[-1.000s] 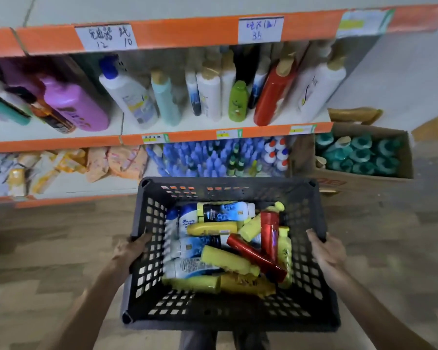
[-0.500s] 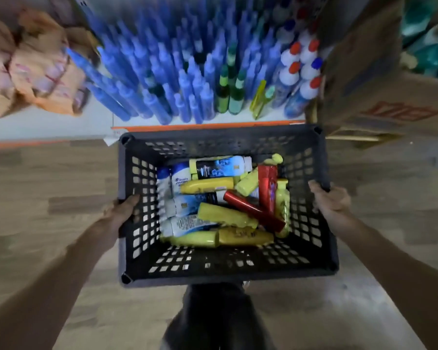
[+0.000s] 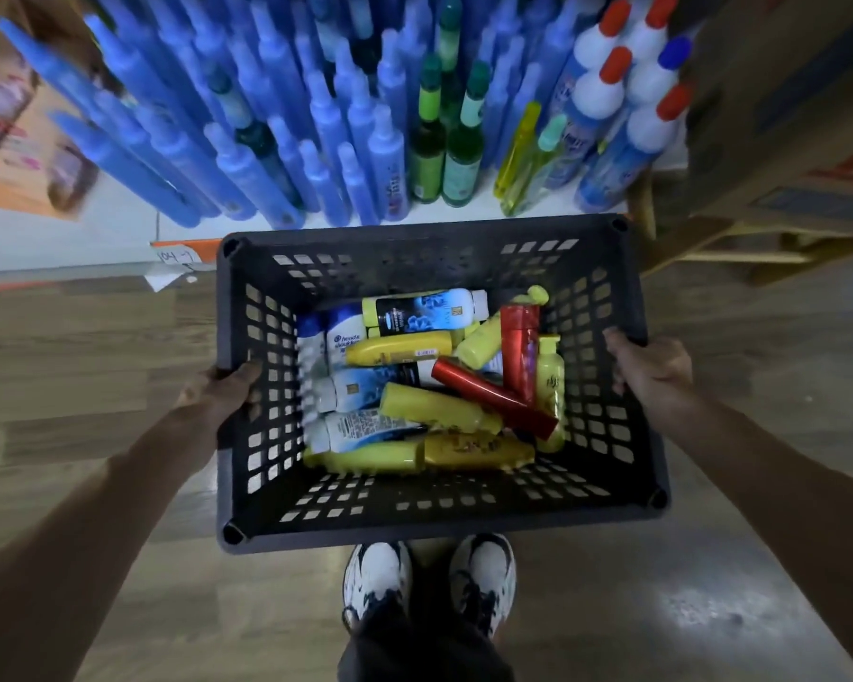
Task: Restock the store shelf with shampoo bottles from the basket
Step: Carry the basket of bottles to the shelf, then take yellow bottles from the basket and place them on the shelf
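Close before the shelf (image 3: 94,243) edge, fingers (image 3: 619,341) of left hand (image 3: 217,392) and right hand (image 3: 655,372) grip the basket (image 3: 414,526) rims.

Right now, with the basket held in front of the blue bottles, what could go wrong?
The basket has its far rim near the upright blue bottles; nudging forward could topple them.
The left grip and right grip both hold the basket's sides; freeing one to pick may tip it.
The red shampoo bottles and yellow bottles lie loose and crossed, so a tilt could slide them.
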